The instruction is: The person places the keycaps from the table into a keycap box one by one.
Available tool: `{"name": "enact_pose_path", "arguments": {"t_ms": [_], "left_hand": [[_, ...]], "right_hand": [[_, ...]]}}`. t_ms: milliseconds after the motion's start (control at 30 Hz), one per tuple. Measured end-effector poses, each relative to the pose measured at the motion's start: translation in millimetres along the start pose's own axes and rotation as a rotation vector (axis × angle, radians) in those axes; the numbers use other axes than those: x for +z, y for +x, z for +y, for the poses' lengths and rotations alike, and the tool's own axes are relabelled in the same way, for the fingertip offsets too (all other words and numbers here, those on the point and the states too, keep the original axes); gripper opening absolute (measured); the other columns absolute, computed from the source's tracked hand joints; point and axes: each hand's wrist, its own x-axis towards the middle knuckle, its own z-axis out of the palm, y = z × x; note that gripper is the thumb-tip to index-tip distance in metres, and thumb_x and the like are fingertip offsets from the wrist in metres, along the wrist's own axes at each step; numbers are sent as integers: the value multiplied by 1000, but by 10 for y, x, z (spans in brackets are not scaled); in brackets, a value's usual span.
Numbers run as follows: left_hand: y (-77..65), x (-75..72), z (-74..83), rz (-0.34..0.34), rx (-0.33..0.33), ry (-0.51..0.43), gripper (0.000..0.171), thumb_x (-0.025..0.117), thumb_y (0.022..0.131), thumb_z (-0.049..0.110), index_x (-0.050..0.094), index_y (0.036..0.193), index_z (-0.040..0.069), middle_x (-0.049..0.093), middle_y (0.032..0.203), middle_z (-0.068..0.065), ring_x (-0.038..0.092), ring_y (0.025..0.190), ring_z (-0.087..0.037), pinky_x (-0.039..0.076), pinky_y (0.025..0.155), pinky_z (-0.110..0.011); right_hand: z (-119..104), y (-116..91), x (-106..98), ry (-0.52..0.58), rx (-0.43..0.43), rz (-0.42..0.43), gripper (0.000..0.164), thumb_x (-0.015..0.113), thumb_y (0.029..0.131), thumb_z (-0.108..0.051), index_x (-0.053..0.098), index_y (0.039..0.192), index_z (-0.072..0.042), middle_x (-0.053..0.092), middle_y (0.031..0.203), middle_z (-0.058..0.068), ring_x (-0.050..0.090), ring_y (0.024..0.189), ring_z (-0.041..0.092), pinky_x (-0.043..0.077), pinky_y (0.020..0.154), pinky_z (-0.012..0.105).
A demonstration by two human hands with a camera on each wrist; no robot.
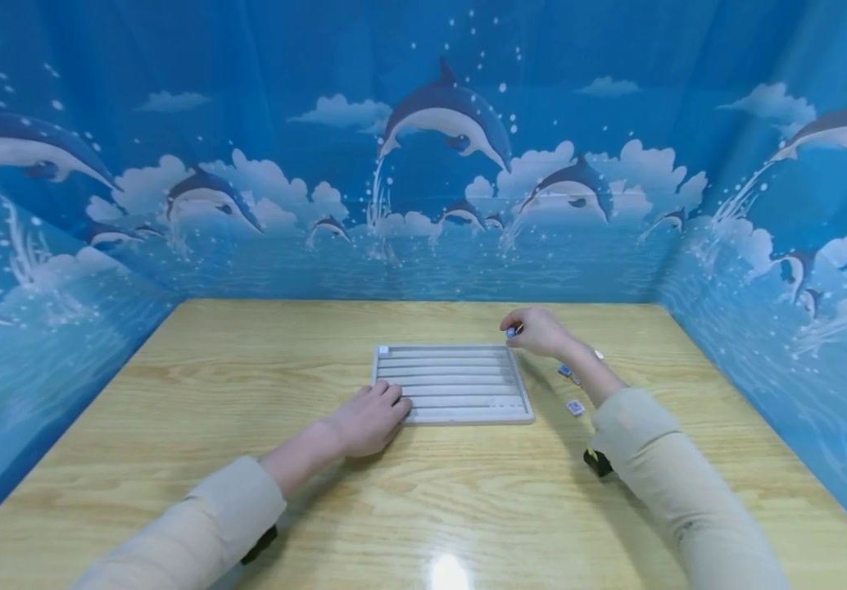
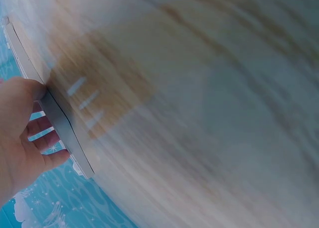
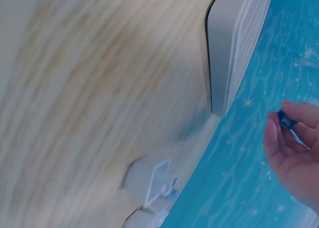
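A white ridged tray (image 1: 453,385) lies flat on the wooden table, with one small white square piece (image 1: 383,350) in its far left corner. My left hand (image 1: 372,416) holds its near left corner; in the left wrist view the thumb (image 2: 35,90) is against the front wall and the fingers reach over the top. Above the table by the tray's far right corner, my right hand (image 1: 539,332) pinches a small blue keycap-like piece (image 3: 285,120) between thumb and fingertips.
Right of the tray lie several small blue-and-white pieces (image 1: 575,407), partly behind the right forearm. In the right wrist view one white piece (image 3: 147,180) shows a hollow square side with a post inside. A dolphin-print curtain (image 1: 423,246) closes off the table's back and sides.
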Motion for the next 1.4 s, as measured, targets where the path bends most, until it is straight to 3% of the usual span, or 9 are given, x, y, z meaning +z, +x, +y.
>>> {"name": "enact_pose_path", "arguments": {"t_ms": [333,600,800,1133,1400], "left_hand": [[-2,27,0,16,2,5,26,45,97,21,54,117,8,50,103,-7,47,99,-24,45,80,-39],[-2,18,3,29,-7,6,26,45,97,20,55,117,7,51,103,-8,47,99,-25,45,80,-39],[-2,13,7,27,-10,2,26,46,96,21,55,117,7,51,105,-8,47,99,-25,45,81,-39],[-3,17,9,-4,-21,1,29,46,96,22,54,120,8,51,108,-8,46,101,-24,44,84,-39],[3,28,5,27,-10,8,26,48,95,21,55,116,7,51,106,-8,46,99,-25,45,82,-39]], "right_hand": [[-137,66,132,38,-55,4,24,65,82,-1,64,105,8,65,98,17,60,90,28,50,76,36],[-268,157,248,119,-48,-12,24,64,83,-1,64,105,5,64,99,15,60,89,26,51,71,33],[-382,229,360,132,-109,-8,21,66,80,1,64,101,6,65,96,14,60,88,25,50,75,34],[-585,392,550,118,-69,-51,24,65,82,-3,65,106,5,65,98,12,60,91,23,49,77,32],[-746,549,671,81,-41,-75,18,67,81,-4,67,97,1,66,90,9,60,86,20,49,78,31]]}}
